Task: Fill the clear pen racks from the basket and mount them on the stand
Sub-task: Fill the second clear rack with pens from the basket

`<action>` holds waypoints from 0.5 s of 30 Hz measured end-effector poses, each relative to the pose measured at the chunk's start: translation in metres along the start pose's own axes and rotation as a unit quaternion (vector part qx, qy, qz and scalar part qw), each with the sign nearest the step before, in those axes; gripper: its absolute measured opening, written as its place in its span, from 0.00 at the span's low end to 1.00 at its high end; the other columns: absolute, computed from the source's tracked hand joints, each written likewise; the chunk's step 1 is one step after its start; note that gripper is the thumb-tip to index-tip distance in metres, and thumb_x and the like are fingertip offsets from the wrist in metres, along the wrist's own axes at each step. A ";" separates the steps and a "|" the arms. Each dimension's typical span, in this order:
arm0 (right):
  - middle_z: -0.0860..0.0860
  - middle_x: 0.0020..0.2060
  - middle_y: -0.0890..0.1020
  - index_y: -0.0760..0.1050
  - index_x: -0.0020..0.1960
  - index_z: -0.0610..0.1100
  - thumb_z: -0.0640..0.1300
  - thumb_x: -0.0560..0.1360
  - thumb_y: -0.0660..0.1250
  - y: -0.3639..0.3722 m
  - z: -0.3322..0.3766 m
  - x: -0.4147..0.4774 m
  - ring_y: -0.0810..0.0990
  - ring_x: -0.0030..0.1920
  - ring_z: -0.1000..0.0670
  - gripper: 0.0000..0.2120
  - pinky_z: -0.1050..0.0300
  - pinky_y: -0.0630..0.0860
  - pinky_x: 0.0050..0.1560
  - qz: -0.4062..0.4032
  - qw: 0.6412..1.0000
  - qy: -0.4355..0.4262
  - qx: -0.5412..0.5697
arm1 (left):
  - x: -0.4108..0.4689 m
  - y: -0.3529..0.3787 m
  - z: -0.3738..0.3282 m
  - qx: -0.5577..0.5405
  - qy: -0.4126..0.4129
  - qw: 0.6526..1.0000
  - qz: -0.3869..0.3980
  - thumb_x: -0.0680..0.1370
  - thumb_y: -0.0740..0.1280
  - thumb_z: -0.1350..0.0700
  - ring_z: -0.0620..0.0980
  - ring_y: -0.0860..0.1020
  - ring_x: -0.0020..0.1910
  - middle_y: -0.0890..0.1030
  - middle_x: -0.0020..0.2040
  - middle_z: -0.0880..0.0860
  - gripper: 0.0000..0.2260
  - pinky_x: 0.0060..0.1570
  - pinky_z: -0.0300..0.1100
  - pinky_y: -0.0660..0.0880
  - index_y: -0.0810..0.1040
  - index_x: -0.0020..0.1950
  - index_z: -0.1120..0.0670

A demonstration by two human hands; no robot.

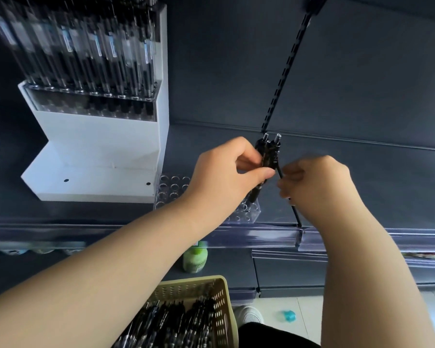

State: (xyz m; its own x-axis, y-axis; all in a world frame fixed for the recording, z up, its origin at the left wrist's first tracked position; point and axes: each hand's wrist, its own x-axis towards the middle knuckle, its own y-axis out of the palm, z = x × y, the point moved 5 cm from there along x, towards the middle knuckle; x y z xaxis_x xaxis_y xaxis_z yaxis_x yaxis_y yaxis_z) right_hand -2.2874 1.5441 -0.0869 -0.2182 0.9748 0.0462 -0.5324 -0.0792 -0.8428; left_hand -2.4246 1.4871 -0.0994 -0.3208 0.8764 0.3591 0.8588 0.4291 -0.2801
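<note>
My left hand [226, 172] grips a small bunch of black pens [268, 153], tips down, above a clear pen rack [170, 190] that lies on the dark shelf. My right hand [317, 182] pinches one black pen [295, 214] from that bunch, its lower end pointing down toward the shelf edge. The white stepped stand [98, 151] is at the left, with a filled clear rack of pens [91, 71] on its upper step. At the bottom, a beige perforated basket [220, 305] holds several black pens.
A dark slotted upright [286, 64] runs up the back panel. A clear price rail [261, 232] lines the shelf's front edge. A green bottle [195, 259] stands on the shelf below. A white shoe [249, 313] and a small blue object [288, 316] are on the floor.
</note>
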 end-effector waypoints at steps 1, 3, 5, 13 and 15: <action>0.41 0.46 0.83 0.80 0.53 0.39 0.37 0.73 0.67 -0.002 -0.002 -0.001 0.81 0.47 0.39 0.10 0.49 0.78 0.51 -0.001 1.000 0.008 0.003 | 0.000 0.001 0.001 0.000 0.000 1.000 -0.001 0.68 0.76 0.55 0.37 0.79 0.37 0.82 0.37 0.44 0.10 0.38 0.24 0.71 0.75 0.37 0.47; 0.41 0.47 0.83 0.80 0.53 0.39 0.36 0.73 0.66 -0.002 -0.003 -0.001 0.81 0.48 0.39 0.10 0.49 0.78 0.51 0.002 1.000 0.014 0.003 | 0.000 0.002 0.003 -0.005 -0.005 1.000 -0.006 0.68 0.76 0.54 0.36 0.79 0.37 0.81 0.37 0.44 0.10 0.38 0.24 0.71 0.75 0.36 0.46; 0.40 0.45 0.83 0.80 0.52 0.39 0.37 0.73 0.65 0.001 -0.002 -0.002 0.80 0.47 0.39 0.09 0.48 0.78 0.51 0.009 1.000 0.007 -0.004 | 0.001 0.003 0.005 -0.009 -0.009 1.000 -0.017 0.68 0.76 0.54 0.35 0.79 0.37 0.81 0.37 0.43 0.10 0.37 0.23 0.70 0.75 0.36 0.46; 0.41 0.44 0.83 0.79 0.52 0.42 0.38 0.73 0.65 0.007 0.001 0.002 0.82 0.44 0.41 0.09 0.52 0.79 0.49 0.020 1.000 0.008 -0.009 | -0.007 0.025 0.030 0.093 -0.015 0.995 0.042 0.69 0.75 0.55 0.39 0.76 0.34 0.77 0.30 0.43 0.09 0.33 0.27 0.70 0.75 0.36 0.50; 0.41 0.44 0.83 0.80 0.52 0.41 0.37 0.73 0.65 0.009 0.003 0.002 0.81 0.44 0.41 0.09 0.52 0.79 0.49 0.023 1.000 0.004 -0.016 | -0.010 0.029 0.038 0.118 -0.019 0.991 0.062 0.70 0.74 0.55 0.41 0.76 0.34 0.78 0.32 0.45 0.08 0.36 0.32 0.71 0.76 0.37 0.53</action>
State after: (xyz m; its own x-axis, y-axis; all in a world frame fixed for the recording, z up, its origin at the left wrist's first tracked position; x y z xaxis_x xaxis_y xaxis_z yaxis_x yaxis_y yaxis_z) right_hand -2.2946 1.5444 -0.0924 -0.2350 0.9720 0.0032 -0.4963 -0.1172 -0.8602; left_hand -2.4116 1.4992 -0.1455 -0.2366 0.9314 0.2767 0.7767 0.3524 -0.5221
